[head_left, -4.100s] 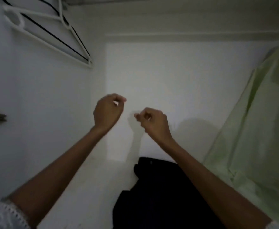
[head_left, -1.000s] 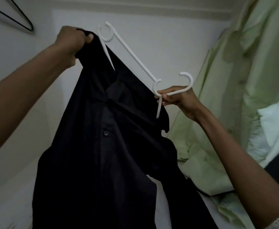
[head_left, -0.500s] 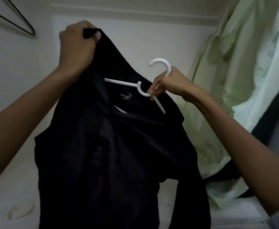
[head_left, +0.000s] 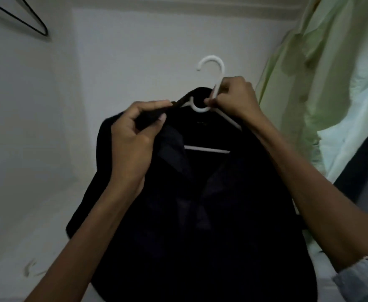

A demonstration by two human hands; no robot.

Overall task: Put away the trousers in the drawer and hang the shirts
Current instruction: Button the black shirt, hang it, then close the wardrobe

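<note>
A black shirt hangs in front of me inside a white wardrobe, draped over a white plastic hanger whose hook points up. My left hand grips the shirt's collar at its left shoulder. My right hand pinches the hanger's neck just below the hook. The hanger's crossbar shows inside the open collar; its left arm is hidden under the cloth.
A pale green shirt hangs at the right, close to my right arm. An empty hanger with a black edge hangs at the top left. The white back wall and wardrobe floor lie behind the shirt.
The hanger has swung upright and sits inside the shirt's shoulders. My left hand came down and right along the collar, close to my right hand at the hanger neck.
</note>
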